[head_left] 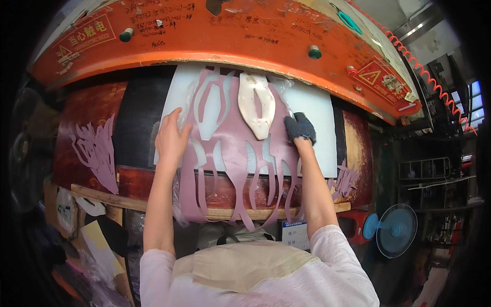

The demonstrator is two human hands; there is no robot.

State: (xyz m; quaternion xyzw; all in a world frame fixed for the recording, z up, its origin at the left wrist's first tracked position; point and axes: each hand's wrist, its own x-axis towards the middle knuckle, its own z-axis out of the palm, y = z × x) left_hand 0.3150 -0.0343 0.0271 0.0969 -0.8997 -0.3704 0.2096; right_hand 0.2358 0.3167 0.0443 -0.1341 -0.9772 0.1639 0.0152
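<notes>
A purple sheet (232, 156), perhaps leather, lies in front of me with several long openings cut through it. Its lower strips hang toward the table's front edge. On its upper middle rests a cream cutting die (249, 108), pointed toward me, with a slot in its centre. My left hand (173, 137) is bare and open, fingers spread, at the sheet's left edge beside clear plastic film. My right hand (300, 128) wears a dark glove; its fingers are bunched and closed at the sheet's right edge. Beneath the sheet is a white cutting board (314, 110).
An orange press beam (204, 38) with green buttons spans the far side. Purple offcuts (97, 153) are heaped at the left, with more scraps (346, 180) at the right. A wooden strip (123, 201) edges the table. A blue fan (396, 230) stands lower right.
</notes>
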